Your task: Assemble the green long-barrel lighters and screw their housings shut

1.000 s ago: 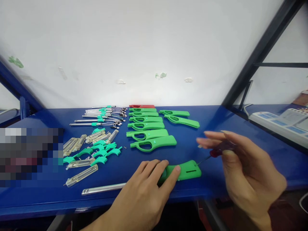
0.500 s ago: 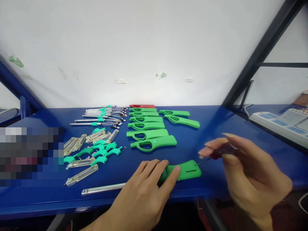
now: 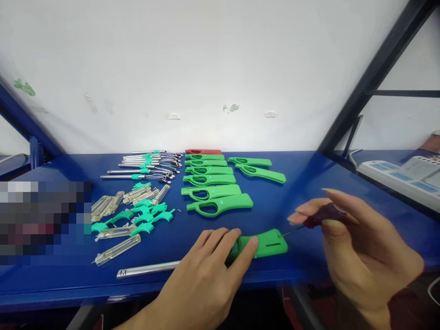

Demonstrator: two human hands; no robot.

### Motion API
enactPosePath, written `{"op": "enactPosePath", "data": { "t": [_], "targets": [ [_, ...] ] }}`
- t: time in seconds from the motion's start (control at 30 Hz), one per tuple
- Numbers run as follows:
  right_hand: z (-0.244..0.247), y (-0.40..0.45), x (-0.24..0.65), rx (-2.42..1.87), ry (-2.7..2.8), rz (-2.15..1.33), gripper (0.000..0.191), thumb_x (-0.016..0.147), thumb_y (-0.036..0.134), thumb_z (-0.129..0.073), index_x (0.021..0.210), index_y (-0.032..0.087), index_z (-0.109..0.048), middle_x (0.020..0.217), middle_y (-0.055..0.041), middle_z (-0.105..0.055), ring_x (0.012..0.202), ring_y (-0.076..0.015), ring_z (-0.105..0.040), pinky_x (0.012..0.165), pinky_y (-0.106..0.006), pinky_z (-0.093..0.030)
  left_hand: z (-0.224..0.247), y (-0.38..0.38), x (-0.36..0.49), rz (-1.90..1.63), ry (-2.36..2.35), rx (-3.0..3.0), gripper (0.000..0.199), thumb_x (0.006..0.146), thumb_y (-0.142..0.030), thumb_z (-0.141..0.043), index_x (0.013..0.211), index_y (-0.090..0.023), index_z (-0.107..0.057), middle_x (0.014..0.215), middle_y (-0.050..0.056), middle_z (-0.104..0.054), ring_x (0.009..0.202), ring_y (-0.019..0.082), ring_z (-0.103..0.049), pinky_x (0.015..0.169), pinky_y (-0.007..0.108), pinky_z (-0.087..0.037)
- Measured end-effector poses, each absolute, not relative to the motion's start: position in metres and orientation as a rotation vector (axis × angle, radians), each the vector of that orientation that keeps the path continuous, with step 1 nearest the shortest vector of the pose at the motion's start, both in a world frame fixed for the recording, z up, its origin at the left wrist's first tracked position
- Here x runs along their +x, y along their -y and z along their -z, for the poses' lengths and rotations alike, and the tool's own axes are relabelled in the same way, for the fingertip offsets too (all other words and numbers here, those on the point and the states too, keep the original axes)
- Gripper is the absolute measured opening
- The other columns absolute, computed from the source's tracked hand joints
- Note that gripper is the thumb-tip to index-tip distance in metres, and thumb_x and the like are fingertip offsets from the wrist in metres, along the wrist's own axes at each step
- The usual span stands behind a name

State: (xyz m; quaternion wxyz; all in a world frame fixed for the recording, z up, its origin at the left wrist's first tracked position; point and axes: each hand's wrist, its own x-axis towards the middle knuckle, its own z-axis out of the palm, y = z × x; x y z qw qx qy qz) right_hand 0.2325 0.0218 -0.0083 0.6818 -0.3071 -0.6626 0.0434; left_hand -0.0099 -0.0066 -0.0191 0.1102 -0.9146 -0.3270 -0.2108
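My left hand [image 3: 209,270] presses down on a green lighter body [image 3: 273,244] near the table's front edge, its fingers wrapped over the handle. From under that hand a silver metal tube [image 3: 147,269] sticks out to the left. Between the thumb and fingers of my right hand [image 3: 357,247] is a dark red screwdriver handle [image 3: 323,215]. Its thin shaft points left at the right end of the green body; whether the tip touches it is hard to tell. Behind my left hand lies a column of green lighter shells [image 3: 237,201], with one red shell [image 3: 211,151] farthest back.
Metal tubes with wires [image 3: 137,177] lie at the back left. Clear fuel tanks [image 3: 117,250] and teal triggers [image 3: 142,228] are piled in front of them. Two more green shells [image 3: 264,173] rest right of the column. A white case [image 3: 398,176] stands far right.
My right hand has shifted slightly right with the screwdriver, away from the green body. My left hand has stayed in place.
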Motion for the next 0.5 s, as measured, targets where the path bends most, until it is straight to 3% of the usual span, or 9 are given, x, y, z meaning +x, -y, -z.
{"op": "enactPosePath", "data": {
  "t": [0.1,0.3,0.43,0.5],
  "targets": [
    [0.0049,-0.0265,0.2319,-0.638,1.487,-0.045,0.047,0.094,0.010,-0.075,0.135,0.035,-0.077,0.088,-0.0016,-0.078,0.070,-0.0228,-0.072,0.053,-0.040,-0.057,0.0187,0.0065,-0.0099,0.616,0.958,-2.694,0.052,0.101,-0.004,-0.050,0.152,-0.013,-0.057,0.135,0.019,-0.072,0.116,0.037,-0.072,0.090,0.057,-0.067],
    [0.0048,-0.0258,0.2372,-0.659,1.500,-0.063,0.047,0.087,0.008,-0.084,0.126,0.034,-0.080,0.091,-0.0008,-0.076,0.073,-0.0208,-0.068,0.059,-0.039,-0.056,0.0210,0.0061,-0.0101,0.617,0.948,-2.687,0.053,0.100,-0.004,-0.051,0.152,-0.012,-0.057,0.135,0.020,-0.072,0.116,0.038,-0.073,0.088,0.058,-0.067],
    [0.0108,-0.0229,0.2349,-0.638,1.494,-0.021,0.033,0.103,0.026,-0.070,0.135,0.030,-0.076,0.098,-0.0042,-0.078,0.082,-0.0227,-0.072,0.061,-0.039,-0.058,0.0216,0.0058,-0.0101,0.632,0.937,-2.679,0.052,0.101,-0.005,-0.051,0.152,-0.012,-0.057,0.134,0.020,-0.073,0.115,0.038,-0.073,0.088,0.057,-0.067],
    [0.0116,-0.0221,0.2325,-0.636,1.507,-0.035,0.038,0.107,0.021,-0.061,0.143,0.028,-0.071,0.108,-0.0055,-0.080,0.091,-0.0239,-0.077,0.066,-0.040,-0.062,0.0213,0.0056,-0.0102,0.639,0.934,-2.679,0.052,0.101,-0.005,-0.051,0.152,-0.012,-0.057,0.134,0.020,-0.073,0.115,0.038,-0.072,0.088,0.057,-0.067]
  ]
}}
